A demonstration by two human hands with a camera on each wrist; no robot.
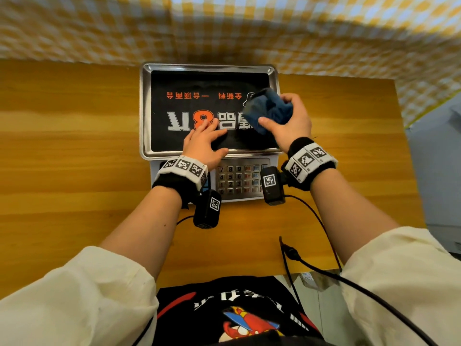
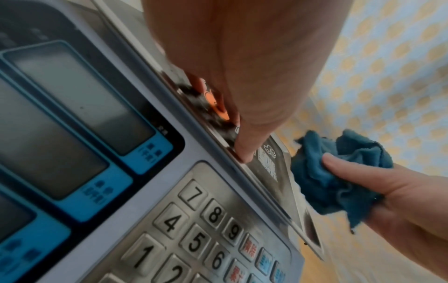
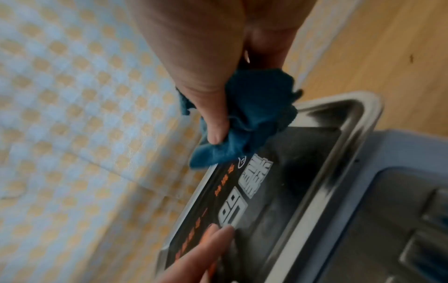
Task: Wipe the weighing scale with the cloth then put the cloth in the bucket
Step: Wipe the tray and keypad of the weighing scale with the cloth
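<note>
Right grip: the right hand is curled tight round the bunched blue cloth, thumb pinching it from the near side.
Cloth position: held just above the right end of the scale's tray; whether it touches the surface I cannot tell.
Left grip: the left hand lies flat with fingers straight and spread, holding nothing, pressing the tray to the left of the right grip.
Weighing scale: sits on the wooden table directly under both grips, keypad on the near side of them.
Bucket: not in view.
Step in hand: wiping, by my reading.
Doing it well: press the cloth flat on the tray, sweep toward the left grip, keep that hand steadying the tray, and cover rim and corners.
</note>
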